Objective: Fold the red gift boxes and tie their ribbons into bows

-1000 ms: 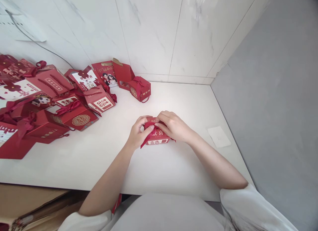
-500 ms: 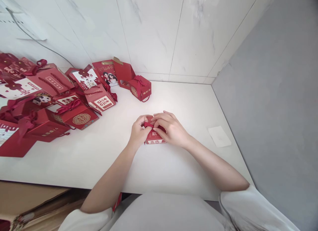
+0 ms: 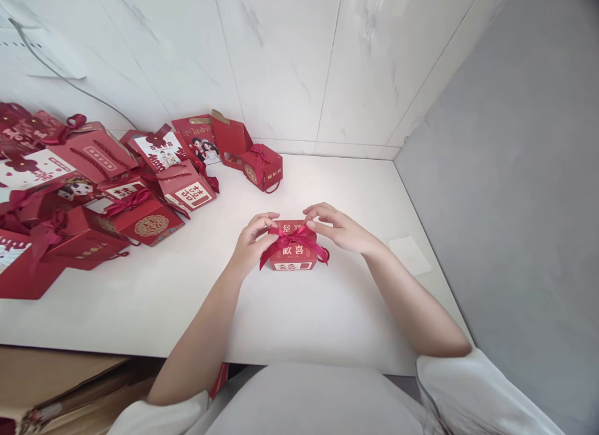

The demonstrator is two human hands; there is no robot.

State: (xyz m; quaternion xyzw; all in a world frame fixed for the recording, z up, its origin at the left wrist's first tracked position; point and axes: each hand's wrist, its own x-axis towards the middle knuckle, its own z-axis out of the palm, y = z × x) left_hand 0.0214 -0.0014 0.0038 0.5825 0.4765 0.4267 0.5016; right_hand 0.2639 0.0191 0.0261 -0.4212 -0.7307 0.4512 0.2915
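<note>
A small red box [image 3: 293, 264] with white characters stands on the white table [image 3: 299, 316]. Across its top lies a dark pink ribbon bow [image 3: 292, 238], whose tails hang down at both sides. My left hand [image 3: 255, 240] is at the left of the box, thumb and forefinger on the bow's left loop. On the right, my right hand [image 3: 333, 228] has its thumb and forefinger at the bow's right loop, with the other fingers bent above it.
Several red gift boxes [image 3: 152, 224] with ribbons crowd the left side. Nearer the wall [image 3: 281, 60] sits another red box [image 3: 263, 168] with a bow. A white paper square [image 3: 410, 255] lies at the right, and cardboard [image 3: 47, 376] is below the table's left front.
Both hands have moved apart, away from the middle of the box. The bow, hidden before by my fingers, now shows whole with its loops and tails spread out.
</note>
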